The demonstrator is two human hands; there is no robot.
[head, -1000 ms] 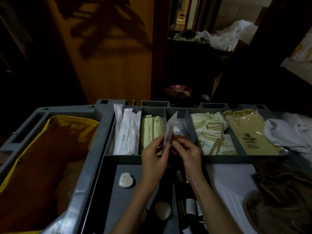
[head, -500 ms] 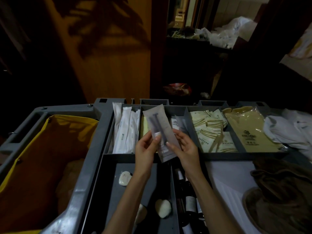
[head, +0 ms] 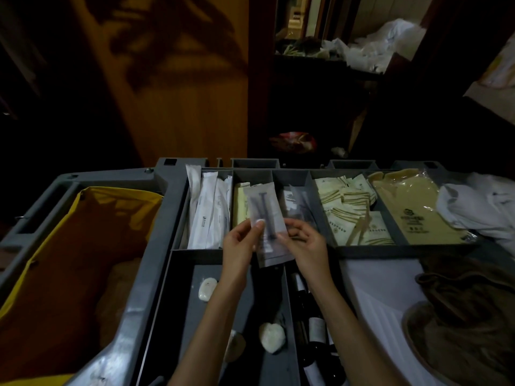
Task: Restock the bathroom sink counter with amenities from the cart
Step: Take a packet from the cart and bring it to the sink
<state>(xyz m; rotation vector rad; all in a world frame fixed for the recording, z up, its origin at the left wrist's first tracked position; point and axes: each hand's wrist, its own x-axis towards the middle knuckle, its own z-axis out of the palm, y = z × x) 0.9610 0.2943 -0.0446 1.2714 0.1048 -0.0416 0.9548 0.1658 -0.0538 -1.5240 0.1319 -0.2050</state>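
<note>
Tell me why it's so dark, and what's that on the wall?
Head view: dim yellowish light, dark corners; a soft shadow crosses the wooden wall, its source unseen; the wide lens bends the cart rim; the clear packet pinched by left hand and right hand looks sharp.

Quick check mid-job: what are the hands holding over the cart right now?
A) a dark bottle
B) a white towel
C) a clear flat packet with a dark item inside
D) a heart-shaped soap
C: the left hand and the right hand both pinch the clear packet by its edges, while the soap and the bottles lie in the tray below.
</note>
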